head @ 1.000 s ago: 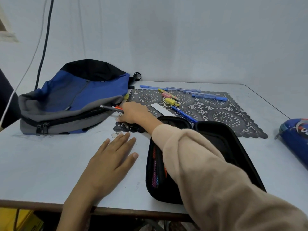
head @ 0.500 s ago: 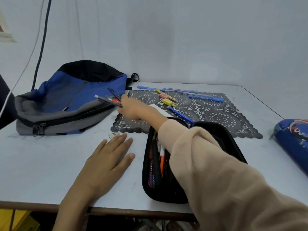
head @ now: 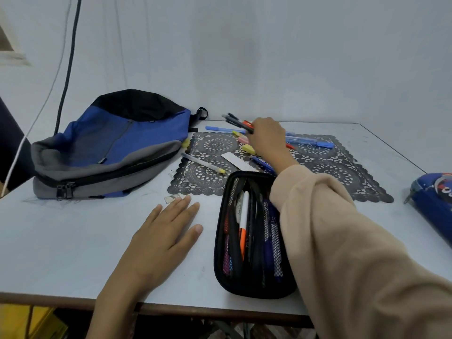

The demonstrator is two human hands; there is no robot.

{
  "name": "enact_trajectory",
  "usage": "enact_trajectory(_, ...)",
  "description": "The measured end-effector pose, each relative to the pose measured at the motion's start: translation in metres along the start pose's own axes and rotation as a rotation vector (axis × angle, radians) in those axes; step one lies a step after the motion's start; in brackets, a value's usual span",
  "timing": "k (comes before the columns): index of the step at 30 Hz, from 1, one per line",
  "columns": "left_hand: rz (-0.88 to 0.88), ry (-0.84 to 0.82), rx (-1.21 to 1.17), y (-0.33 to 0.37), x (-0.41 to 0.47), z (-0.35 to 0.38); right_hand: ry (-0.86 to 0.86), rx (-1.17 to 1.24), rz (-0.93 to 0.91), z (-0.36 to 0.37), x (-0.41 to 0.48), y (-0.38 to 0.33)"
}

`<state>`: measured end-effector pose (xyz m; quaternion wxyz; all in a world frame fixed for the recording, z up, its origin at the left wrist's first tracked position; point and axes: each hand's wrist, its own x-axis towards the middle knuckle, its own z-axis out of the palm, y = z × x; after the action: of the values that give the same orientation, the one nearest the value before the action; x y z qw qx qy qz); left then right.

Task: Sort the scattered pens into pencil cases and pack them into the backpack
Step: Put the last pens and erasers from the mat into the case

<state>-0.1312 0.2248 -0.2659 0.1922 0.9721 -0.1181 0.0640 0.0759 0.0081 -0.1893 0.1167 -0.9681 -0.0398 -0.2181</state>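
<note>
Some small cursive writing stands on a white piece inside the black pencil case (head: 254, 291), but it is too small to read. The backpack (head: 115, 145) carries a small tag on its grey band, which is also not readable. The blue pencil case (head: 433, 209) at the right edge has a round printed picture, cut off by the frame.

The black pencil case lies open on the table (head: 73, 241) near the front edge. Its right half is hidden under the beige sleeve (head: 342, 241). Inside it, partly behind mesh, lie several pens: a white pen with an orange end (head: 243, 216), some dark ones and some purple ones. The backpack, blue, grey and black, lies on its side at the left, with its zip pulls together at the near corner.

The right hand (head: 267, 135) is over the far part of the lace mat (head: 337, 172). Its curled fingers grip a bunch of pens (head: 238, 122), dark with one red. This part is blurred, so I cannot count them. The left hand (head: 161, 238) lies flat on the table with straight fingers and holds nothing. On the mat lie loose blue pens (head: 310, 143), a clear pen with a yellow tip (head: 203, 163), yellow and pink highlighters (head: 247, 148) and a white card (head: 234, 161).
</note>
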Motion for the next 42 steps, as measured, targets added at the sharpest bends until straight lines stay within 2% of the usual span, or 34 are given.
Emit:
enact_trajectory(6,0.003,0.001,0.011,0.0,0.001,0.0,-0.137,0.003,0.141,0.015,0.002,0.045)
enact_trajectory(11,0.007,0.013,0.005,-0.001,0.001,0.0,-0.275,-0.046,0.056,0.018,0.009,0.049)
enact_trajectory(17,0.013,0.025,-0.006,-0.003,0.001,-0.001,-0.323,-0.104,-0.099,0.023,0.011,0.045)
enact_trajectory(24,0.015,0.034,-0.014,-0.003,0.001,-0.001,-0.137,-0.09,-0.089,0.025,0.012,0.047)
enact_trajectory(27,0.017,0.039,-0.017,-0.003,0.002,-0.001,-0.119,-0.095,-0.093,0.026,0.012,0.05)
enact_trajectory(33,0.018,0.036,-0.017,-0.004,0.002,-0.001,-0.251,0.023,-0.005,0.029,0.015,0.05)
enact_trajectory(38,0.02,0.035,-0.025,-0.004,0.002,-0.001,-0.428,-0.043,0.087,0.017,0.012,0.043)
enact_trajectory(42,0.023,0.035,-0.022,-0.004,0.002,-0.002,-0.42,0.012,0.165,0.01,0.011,0.054)
